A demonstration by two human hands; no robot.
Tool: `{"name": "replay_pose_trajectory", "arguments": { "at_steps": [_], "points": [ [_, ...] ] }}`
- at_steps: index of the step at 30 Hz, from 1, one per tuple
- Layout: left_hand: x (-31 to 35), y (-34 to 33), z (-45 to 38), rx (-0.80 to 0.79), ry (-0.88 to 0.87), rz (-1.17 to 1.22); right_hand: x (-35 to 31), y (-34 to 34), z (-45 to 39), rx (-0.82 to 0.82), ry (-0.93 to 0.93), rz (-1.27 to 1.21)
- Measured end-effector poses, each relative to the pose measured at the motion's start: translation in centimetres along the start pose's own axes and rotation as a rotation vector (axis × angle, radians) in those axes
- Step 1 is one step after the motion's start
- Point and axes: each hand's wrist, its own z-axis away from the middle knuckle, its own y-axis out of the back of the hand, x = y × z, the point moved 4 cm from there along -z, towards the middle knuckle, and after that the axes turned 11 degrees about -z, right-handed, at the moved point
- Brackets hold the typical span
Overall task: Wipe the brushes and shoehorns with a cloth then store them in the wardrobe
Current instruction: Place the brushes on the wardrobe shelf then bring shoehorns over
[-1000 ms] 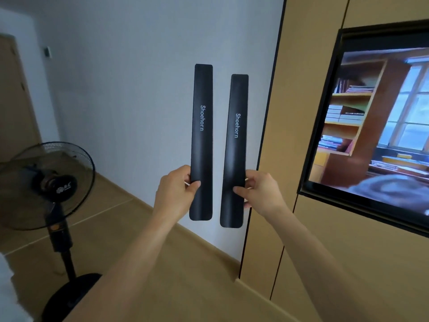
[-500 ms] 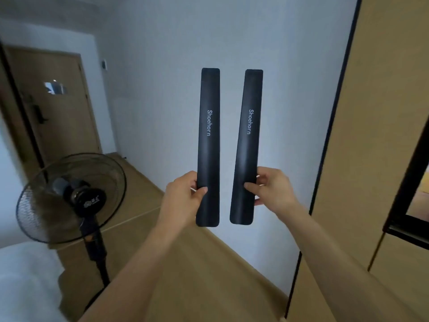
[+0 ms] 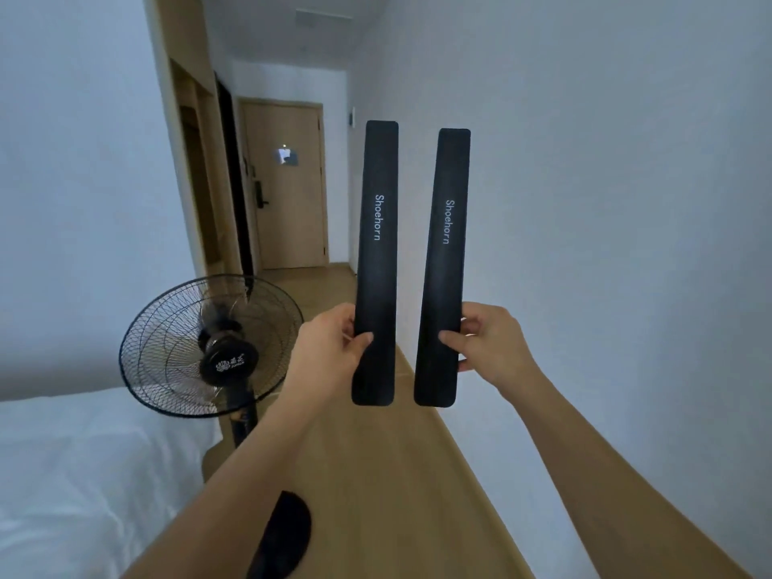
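Two long black shoehorns, each printed "Shoehorn", stand upright side by side in front of me. My left hand (image 3: 334, 348) grips the left shoehorn (image 3: 378, 244) near its lower end, thumb across the front. My right hand (image 3: 486, 344) pinches the right shoehorn (image 3: 447, 252) at about the same height. The two shoehorns are apart, with a narrow gap between them. No cloth or brush is in view.
A black standing fan (image 3: 209, 344) stands at the left beside a white bed (image 3: 75, 474). A wooden floor corridor (image 3: 376, 474) runs ahead to a closed door (image 3: 288, 190). Tall wooden cabinets (image 3: 196, 160) line the left side. A white wall (image 3: 605, 244) fills the right.
My view has swung left, away from the screen and wooden panels, toward the corridor and door. Both hands keep holding the shoehorns upright in the same way.
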Motion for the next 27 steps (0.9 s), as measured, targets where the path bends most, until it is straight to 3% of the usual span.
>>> {"name": "replay_pose_trajectory", "arguments": {
  "at_steps": [13, 27],
  "points": [
    [-3.5, -8.7, -12.4, 0.066, 0.082, -0.004, 9.1, 0.7, -15.7, -0.114, -0.024, -0.005],
    [-12.7, -18.9, -38.6, 0.027, 0.069, 0.079, 17.9, -2.0, -41.5, -0.028, -0.056, 0.015]
  ]
}}
